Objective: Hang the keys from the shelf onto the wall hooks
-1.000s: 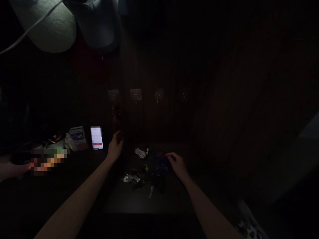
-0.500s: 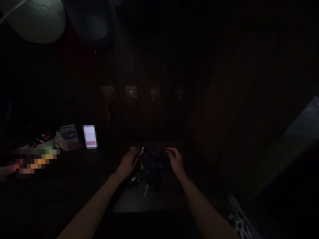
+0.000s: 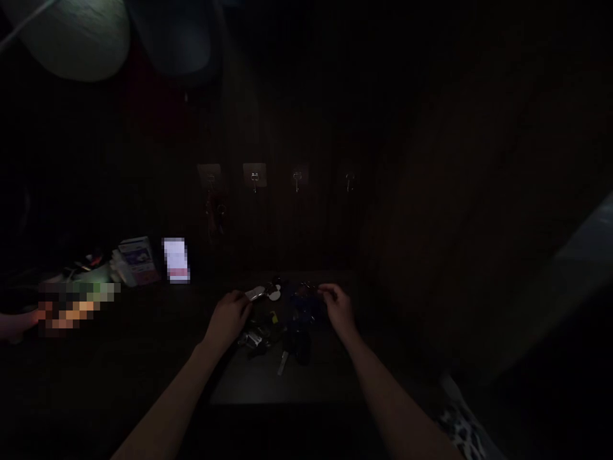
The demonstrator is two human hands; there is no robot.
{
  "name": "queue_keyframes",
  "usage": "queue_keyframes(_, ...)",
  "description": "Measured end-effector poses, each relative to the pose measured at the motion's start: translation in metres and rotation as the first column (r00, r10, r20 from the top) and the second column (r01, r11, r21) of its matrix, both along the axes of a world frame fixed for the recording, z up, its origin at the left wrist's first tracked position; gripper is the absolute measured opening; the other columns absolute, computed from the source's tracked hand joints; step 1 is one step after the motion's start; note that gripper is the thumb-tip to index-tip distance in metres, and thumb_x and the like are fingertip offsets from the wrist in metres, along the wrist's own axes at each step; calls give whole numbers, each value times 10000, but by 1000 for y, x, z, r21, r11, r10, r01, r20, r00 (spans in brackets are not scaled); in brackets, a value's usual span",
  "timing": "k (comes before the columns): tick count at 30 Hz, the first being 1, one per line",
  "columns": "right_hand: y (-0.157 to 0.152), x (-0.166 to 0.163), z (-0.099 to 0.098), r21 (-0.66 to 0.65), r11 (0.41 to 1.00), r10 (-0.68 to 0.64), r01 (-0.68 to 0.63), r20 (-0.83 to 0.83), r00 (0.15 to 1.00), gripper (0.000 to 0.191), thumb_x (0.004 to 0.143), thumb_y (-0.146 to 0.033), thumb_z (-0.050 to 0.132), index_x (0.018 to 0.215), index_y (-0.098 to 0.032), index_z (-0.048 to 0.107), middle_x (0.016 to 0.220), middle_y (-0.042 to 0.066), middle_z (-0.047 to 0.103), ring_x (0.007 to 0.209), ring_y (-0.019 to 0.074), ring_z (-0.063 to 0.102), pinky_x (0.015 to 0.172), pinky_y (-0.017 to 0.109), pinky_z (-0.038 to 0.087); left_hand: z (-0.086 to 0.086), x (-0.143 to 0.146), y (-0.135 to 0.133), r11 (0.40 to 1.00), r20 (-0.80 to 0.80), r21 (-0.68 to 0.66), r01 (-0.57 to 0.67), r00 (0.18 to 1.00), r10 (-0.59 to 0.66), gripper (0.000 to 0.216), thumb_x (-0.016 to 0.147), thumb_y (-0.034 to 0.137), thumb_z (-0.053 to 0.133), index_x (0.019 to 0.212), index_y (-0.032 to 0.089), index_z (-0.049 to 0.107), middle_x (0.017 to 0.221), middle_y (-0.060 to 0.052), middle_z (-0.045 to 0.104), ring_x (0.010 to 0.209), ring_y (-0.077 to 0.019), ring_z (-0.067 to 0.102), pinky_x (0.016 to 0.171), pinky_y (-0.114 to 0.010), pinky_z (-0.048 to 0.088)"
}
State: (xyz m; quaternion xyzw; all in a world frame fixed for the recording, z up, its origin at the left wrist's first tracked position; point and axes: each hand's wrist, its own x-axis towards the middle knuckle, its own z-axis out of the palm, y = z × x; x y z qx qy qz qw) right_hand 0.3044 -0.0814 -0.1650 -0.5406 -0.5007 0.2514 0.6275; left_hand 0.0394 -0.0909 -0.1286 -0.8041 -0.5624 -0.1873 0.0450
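The scene is very dark. A pile of keys and key fobs lies on a dark surface in front of me. My left hand is closed round a pale key fob at the pile's left side. My right hand rests at the pile's right edge, fingers curled on a small dark piece that I cannot make out. Above, a row of small wall hooks hangs on the dark panel; a key bunch dangles from the leftmost hook.
A small box and a white card stand at the left on the counter, with blurred clutter beside them. Another person's hand shows at the far left edge. Pale hats hang overhead at top left.
My left hand came down from near the leftmost hook to the key pile and now grips the pale fob. My right hand has stayed at the pile's right edge.
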Motion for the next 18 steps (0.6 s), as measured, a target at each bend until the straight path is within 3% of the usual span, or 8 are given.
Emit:
queue_keyframes(8,1,-1,1,0,1000,-4,4,-15,1000,172,706,-300,474,761,-205,606,767,43,683,795,215,633,731,327,452,16,-10,3,983,-178,-50,-174,970,163,328,889,239,354,900,135,664,935,-109,671,880,-214,622,792,-303,424)
queue_keyframes(15,-2,-4,2,-10,1000,20,-20,12,1000,178,714,-272,446,770,-210,603,782,37,681,804,209,633,730,322,460,30,-26,-2,943,-207,-49,-329,927,313,340,875,268,341,930,148,655,936,-127,688,889,-269,626,763,-361,439)
queue_keyframes(18,-2,-6,3,-4,1000,28,-28,35,999,175,716,-270,442,760,-218,603,774,29,680,800,204,628,735,320,460,34,-18,2,950,-196,3,-312,932,306,311,856,280,377,958,163,646,918,-131,684,925,-287,603,775,-379,435)
